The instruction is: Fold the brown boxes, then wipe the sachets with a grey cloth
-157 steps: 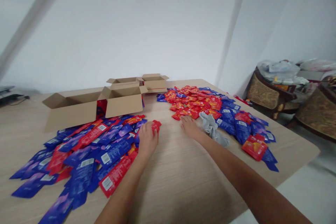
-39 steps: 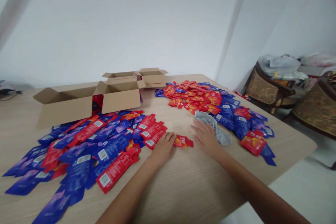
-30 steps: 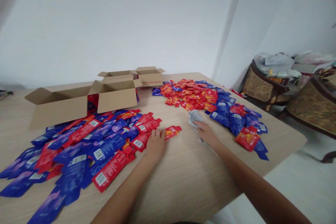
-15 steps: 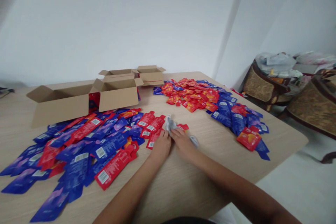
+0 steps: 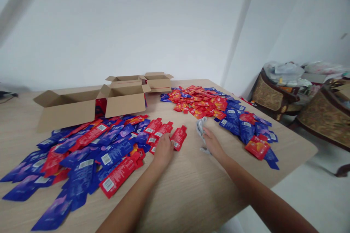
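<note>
My left hand (image 5: 163,150) has its fingers closed at the left edge of a red sachet (image 5: 179,138) with a spout-like top, low over the table. Under and beside those fingers lie several more red sachets (image 5: 164,129) with white barcode labels, partly hidden by the hand. A crumpled grey-white cloth (image 5: 201,126) is bunched in my right hand (image 5: 212,142), which rests on the table to the right of the red sachet. Part of the cloth trails out below the fingers.
Blue and red sachets (image 5: 117,152) are heaped on the left. A second heap (image 5: 201,99) spreads along the back and right. Open cardboard boxes (image 5: 124,103) stand behind the left heap, near the wall. Patterned chairs (image 5: 270,89) with plastic bags are beyond the table's right edge.
My hands, together on the cloth before, have moved apart. My right hand carried the cloth rightward. A red sachet, earlier mostly covered, now shows beside my left hand, further left.
</note>
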Demonstrator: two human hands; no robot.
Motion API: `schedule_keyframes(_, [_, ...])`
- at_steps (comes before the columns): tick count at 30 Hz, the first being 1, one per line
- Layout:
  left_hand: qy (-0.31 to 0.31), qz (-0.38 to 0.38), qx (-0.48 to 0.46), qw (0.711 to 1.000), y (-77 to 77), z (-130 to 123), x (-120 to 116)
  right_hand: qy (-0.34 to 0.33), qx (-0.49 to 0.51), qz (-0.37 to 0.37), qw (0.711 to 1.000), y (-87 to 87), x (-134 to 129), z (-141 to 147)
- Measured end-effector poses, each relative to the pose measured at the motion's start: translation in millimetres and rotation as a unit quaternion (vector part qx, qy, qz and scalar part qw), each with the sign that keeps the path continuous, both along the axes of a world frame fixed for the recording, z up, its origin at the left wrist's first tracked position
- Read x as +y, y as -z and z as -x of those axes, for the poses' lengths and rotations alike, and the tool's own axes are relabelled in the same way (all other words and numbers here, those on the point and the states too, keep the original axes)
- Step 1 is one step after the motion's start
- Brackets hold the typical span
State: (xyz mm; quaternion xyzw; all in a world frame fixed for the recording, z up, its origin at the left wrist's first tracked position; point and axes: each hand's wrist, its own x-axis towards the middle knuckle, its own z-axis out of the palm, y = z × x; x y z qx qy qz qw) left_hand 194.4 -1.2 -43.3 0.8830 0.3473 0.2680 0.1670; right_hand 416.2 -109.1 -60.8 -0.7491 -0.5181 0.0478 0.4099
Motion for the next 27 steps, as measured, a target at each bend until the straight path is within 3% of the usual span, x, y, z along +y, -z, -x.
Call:
schedule_keyframes(3, [0.041, -0.107, 0.046, 0.992, 3.9, -1.3, -8.9, -0.099, -0.076, 0.0, 0.992, -1.4, 2.9, 54.9])
schedule_keyframes(6, [0.104, -0.114, 0.122, 0.98, 10.0, -3.0, -11.7, -0.182, -0.178, 0.065, 0.965, -7.2, 11.8, 80.9])
schedule_keyframes(11, [0.124, -0.112, 0.169, 0.971, 14.9, -1.9, -2.5, -0.137, -0.219, 0.147, 0.955, -11.5, 35.8, 57.7])
schedule_keyframes(17, [0.124, -0.135, 0.163, 0.969, 17.2, -1.1, 1.8, -0.181, -0.218, 0.095, 0.954, 2.8, 50.2, 38.5])
schedule_keyframes(22, [0.084, -0.165, 0.138, 0.973, 14.6, -2.9, -7.0, -0.056, -0.146, 0.097, 0.983, -2.6, 83.5, -3.8])
schedule_keyframes(24, [0.075, -0.17, 0.129, 0.974, 11.5, -2.3, -11.4, -0.056, -0.098, 0.071, 0.991, -6.2, 104.9, -1.8])
schedule_keyframes(27, [0.081, -0.157, 0.134, 0.975, 6.2, 0.5, -15.7, -0.131, -0.067, 0.039, 0.988, -7.3, 137.7, 32.8])
